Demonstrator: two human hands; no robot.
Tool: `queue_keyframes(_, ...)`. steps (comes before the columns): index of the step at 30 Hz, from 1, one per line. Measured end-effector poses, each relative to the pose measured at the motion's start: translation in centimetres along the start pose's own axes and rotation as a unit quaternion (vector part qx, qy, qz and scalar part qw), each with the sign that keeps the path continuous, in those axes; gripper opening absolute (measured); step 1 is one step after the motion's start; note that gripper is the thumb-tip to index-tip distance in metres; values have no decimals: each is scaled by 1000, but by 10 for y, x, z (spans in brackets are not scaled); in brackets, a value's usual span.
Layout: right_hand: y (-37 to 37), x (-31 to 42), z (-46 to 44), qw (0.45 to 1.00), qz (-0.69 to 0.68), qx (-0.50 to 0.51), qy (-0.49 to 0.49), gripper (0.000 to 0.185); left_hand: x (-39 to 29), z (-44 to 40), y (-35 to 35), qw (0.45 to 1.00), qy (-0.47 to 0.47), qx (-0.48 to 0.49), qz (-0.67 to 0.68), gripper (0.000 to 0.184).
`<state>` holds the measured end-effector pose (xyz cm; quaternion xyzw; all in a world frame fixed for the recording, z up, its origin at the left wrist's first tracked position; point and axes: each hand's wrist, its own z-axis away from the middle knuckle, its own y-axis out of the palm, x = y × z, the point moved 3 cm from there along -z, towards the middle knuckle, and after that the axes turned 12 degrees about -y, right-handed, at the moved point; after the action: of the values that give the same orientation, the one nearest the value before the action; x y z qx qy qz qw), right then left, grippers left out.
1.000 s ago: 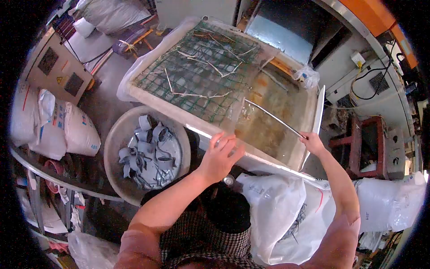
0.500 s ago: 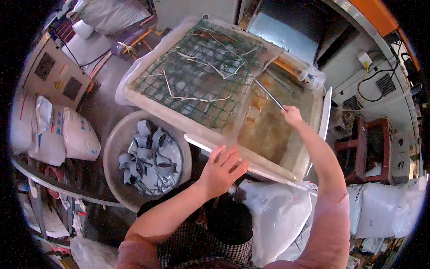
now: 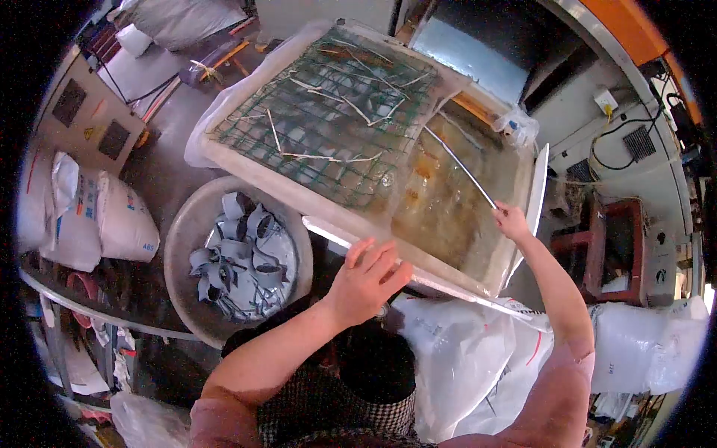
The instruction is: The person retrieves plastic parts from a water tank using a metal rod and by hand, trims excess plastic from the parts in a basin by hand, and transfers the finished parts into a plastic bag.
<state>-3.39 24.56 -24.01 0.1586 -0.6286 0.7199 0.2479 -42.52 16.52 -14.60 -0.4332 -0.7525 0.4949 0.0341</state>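
My right hand (image 3: 511,222) is closed around the near end of a thin metal rod (image 3: 464,169). The rod slants away to the far left over murky water in a pale tank (image 3: 280,196), its far tip near the edge of a green net (image 3: 351,175). My left hand (image 3: 371,278) holds nothing; its fingers are apart and slightly bent at the tank's front edge. Whether they touch that edge I cannot tell. Several pale strips lie bent across the net, which covers the tank's left part.
Left of the tank stands a round tub (image 3: 176,272) with several grey curved pieces (image 3: 259,222) in it. White sacks (image 3: 125,224) stand farther left, and white bags (image 3: 452,351) lie close in front of me. A reddish-brown frame (image 3: 635,250) and grey cabinets are on the right.
My right hand has moved right and toward me with the rod, and more of the rod shows. My left hand stays near the front edge. The view has shifted slightly.
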Motion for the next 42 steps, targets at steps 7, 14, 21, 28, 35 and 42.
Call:
queue_keyframes(7,33,32,-56,998,-41,-42,-29,32,-3,-3,0,1000,-10,-8,-8,20)
queue_keyframes(14,81,45,-155,997,35,-11,-73,30,1,-1,3,1000,4,-10,-14,18)
queue_keyframes(21,89,70,-174,995,55,-14,-78,26,1,-7,1,1000,-2,7,9,18)
queue_keyframes(28,20,45,-117,978,116,-26,-169,32,-2,-13,-4,1000,-19,-16,13,15)
queue_keyframes(35,-72,24,33,988,143,1,-52,32,-1,-3,-4,1000,-5,3,-3,19)
queue_keyframes(42,-66,8,70,996,84,12,-23,32,-5,-2,-6,999,-6,-31,-1,22)
